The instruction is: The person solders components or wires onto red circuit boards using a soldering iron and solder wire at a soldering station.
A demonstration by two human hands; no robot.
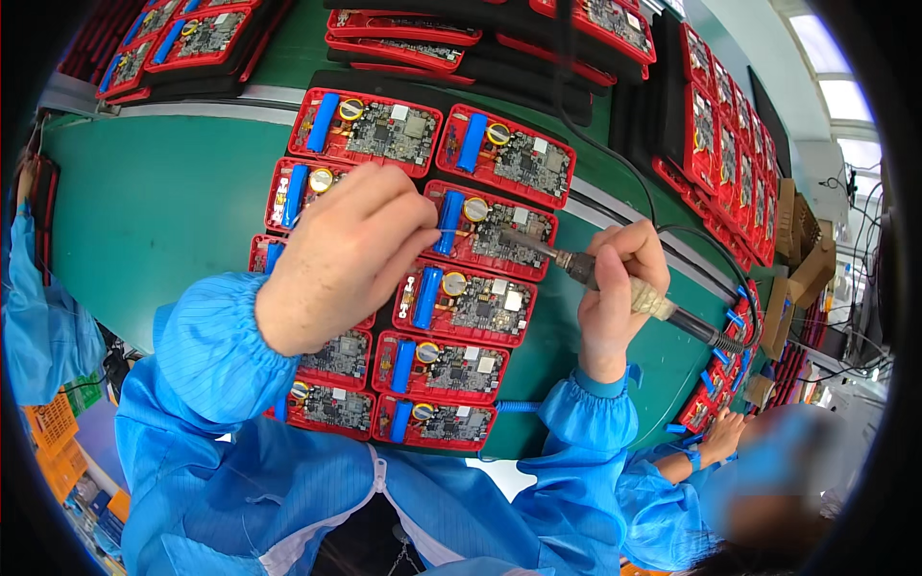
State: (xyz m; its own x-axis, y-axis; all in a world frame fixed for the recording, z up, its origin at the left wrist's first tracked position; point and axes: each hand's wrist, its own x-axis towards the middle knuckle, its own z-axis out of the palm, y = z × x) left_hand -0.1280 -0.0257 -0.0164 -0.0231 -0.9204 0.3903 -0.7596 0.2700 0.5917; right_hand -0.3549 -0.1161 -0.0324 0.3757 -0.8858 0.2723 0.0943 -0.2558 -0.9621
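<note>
My right hand (622,283) is closed around a soldering iron (578,267), whose tip points left over a circuit board (523,238) in a red plastic housing. Between the thumb and fingers of my left hand (351,254) is a thin solder wire (455,231). Its end reaches close to the iron's tip, but whether they touch I cannot tell. The same housing holds a blue cylindrical battery (448,221) and a yellow-rimmed coin cell (475,208). My left hand partly covers the neighbouring housings in the left column.
Several similar red housings stand in two columns on the green table (163,192). Stacks of housings (725,144) line the back and right. The iron's black cable (754,322) loops at the right. A co-worker's hand (722,437) is at the lower right; another person's sleeve (38,298) shows at left.
</note>
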